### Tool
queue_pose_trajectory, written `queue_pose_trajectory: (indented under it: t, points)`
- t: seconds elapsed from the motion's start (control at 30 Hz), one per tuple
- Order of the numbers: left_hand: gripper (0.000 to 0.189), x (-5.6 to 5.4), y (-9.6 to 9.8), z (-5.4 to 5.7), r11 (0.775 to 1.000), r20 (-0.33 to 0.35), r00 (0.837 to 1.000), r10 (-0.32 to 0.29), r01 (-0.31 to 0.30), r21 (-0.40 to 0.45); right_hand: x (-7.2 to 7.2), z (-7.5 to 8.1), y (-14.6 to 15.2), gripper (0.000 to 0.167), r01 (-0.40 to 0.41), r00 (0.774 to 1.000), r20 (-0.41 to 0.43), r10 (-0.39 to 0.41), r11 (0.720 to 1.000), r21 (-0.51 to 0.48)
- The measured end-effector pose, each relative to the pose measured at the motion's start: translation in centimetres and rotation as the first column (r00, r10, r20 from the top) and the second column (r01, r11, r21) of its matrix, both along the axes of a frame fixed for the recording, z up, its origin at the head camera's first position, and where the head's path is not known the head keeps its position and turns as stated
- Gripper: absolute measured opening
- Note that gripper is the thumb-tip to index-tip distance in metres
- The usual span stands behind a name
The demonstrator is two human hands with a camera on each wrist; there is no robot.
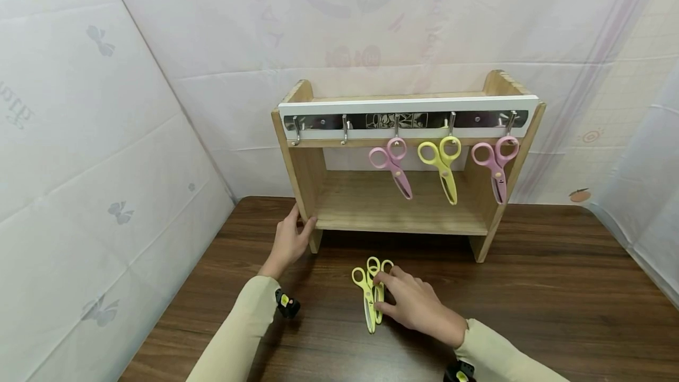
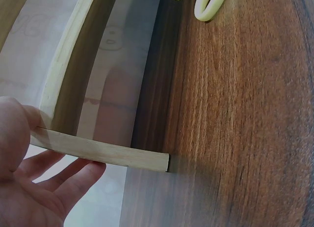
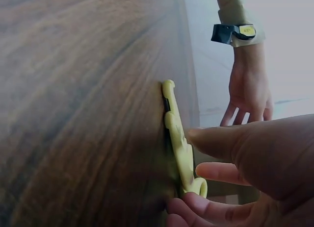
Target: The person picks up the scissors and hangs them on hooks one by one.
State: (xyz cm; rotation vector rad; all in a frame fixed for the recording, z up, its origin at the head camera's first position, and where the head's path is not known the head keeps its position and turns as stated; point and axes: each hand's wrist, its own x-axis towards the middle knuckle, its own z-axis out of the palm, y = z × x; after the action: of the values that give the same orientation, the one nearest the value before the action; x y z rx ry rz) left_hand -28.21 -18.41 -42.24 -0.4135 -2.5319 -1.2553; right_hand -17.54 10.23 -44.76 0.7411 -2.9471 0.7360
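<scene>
My left hand (image 1: 289, 240) grips the lower left side panel of a wooden shelf (image 1: 400, 223), thumb at the front edge and fingers behind the outer face. Two pairs of yellow scissors (image 1: 368, 305) lie overlapping on the table, handles toward the shelf. Over them is my right hand (image 1: 416, 304), its thumb and fingers spread apart close around the handles. In the right wrist view the thumb is near the flat side of the scissors (image 3: 182, 153), with fingertips right at a handle loop. Part of the scissors is hidden under this hand.
A white rail with metal hooks (image 1: 345, 128) runs along the shelf top. Pink scissors (image 1: 395, 170), yellow scissors (image 1: 442, 170) and another pink pair (image 1: 497, 170) hang from three hooks. The two left hooks hold nothing. Patterned sheets (image 1: 106, 134) stand behind and beside the brown table (image 1: 573, 287).
</scene>
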Motion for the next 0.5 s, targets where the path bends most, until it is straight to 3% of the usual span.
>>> queue_pose_trajectory:
  t: [0.5]
  points:
    - [0.051, 0.01, 0.15, 0.06, 1.0, -0.003, 1.0, 0.005, -0.005, 0.009, 0.54, -0.59, -0.3, 0.032, -0.004, 0.998, -0.06, 0.005, 1.0, 0.02]
